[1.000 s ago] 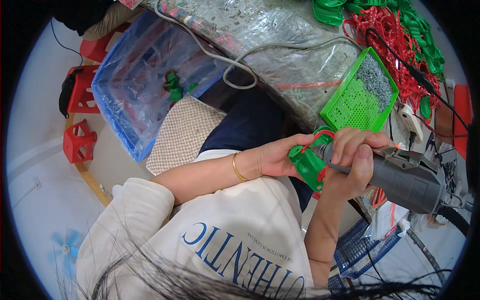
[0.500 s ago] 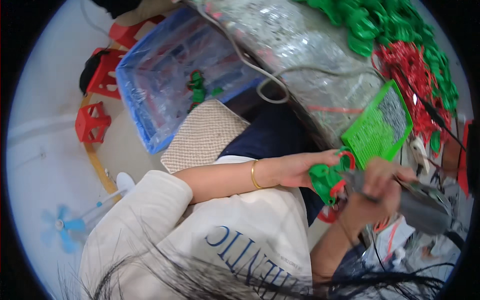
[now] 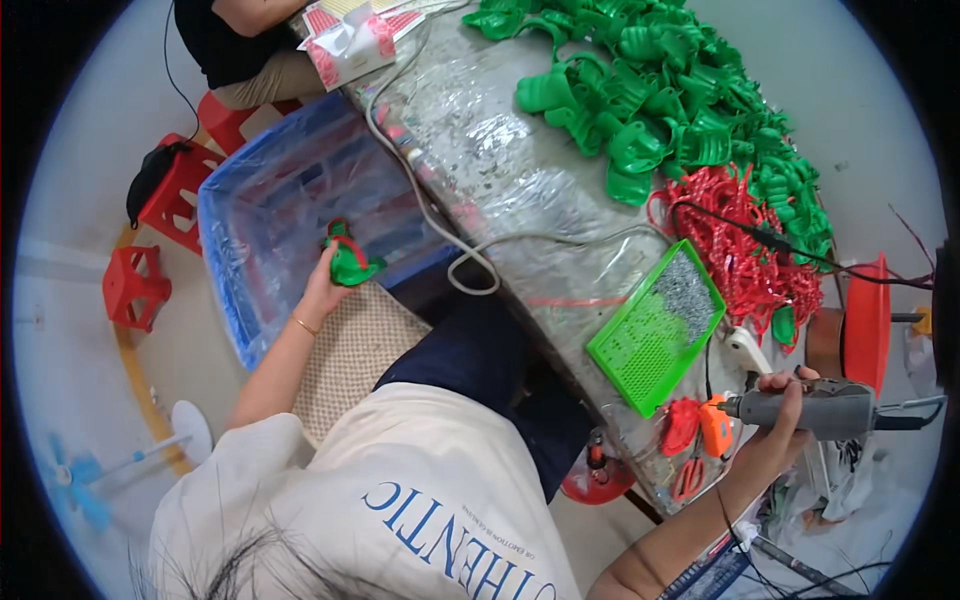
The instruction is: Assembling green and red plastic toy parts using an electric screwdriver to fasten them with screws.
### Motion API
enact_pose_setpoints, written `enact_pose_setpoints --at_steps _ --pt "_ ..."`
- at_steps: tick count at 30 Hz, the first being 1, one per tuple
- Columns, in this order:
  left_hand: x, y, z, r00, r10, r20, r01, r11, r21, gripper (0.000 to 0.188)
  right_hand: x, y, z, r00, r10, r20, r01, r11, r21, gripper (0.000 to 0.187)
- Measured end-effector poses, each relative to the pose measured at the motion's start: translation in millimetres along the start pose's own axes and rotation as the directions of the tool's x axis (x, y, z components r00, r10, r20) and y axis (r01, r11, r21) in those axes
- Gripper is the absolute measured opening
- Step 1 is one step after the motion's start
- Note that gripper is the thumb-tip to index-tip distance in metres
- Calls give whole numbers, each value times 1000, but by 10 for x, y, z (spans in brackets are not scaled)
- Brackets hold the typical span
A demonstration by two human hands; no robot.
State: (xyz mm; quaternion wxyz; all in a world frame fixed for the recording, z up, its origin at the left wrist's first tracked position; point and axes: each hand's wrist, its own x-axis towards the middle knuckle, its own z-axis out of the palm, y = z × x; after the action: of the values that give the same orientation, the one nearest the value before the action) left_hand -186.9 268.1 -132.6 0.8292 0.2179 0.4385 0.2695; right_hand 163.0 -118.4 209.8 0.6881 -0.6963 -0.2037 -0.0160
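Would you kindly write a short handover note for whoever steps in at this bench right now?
Left hand: holds an assembled green part with red cord, reaching over the blue-lined bin.
Right hand: grips the grey power screwdriver at the table edge.
Loose green parts, red cords and the green screw tray lie on the table.
Done: this piece looks assembled.
Left: apparently the remaining pile.

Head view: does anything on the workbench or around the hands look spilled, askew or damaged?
Nothing looks spilled or damaged. The green tray of small screws lies askew, jutting over the edge of the plastic-covered table. The green parts and red cords lie in loose, tangled heaps.
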Motion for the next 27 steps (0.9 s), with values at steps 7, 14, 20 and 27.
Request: enact_pose_setpoints --at_steps 7,14,20,27 --pt "530 -189 -520 812 459 -361 -257 837 484 41 40 -59 -179 992 -22 124 56 959 -279 42" --pt "-460 246 2210 674 559 483 -737 544 400 35 -33 24 -120 993 -67 94 94 943 -321 44" --pt "438 251 3365 298 650 699 -880 -97 466 39 -37 187 -138 987 -163 2 157 943 -293 47" --pt "448 108 3413 408 589 698 -853 -26 521 24 -468 217 -580 997 68 -22 -71 921 -384 38"
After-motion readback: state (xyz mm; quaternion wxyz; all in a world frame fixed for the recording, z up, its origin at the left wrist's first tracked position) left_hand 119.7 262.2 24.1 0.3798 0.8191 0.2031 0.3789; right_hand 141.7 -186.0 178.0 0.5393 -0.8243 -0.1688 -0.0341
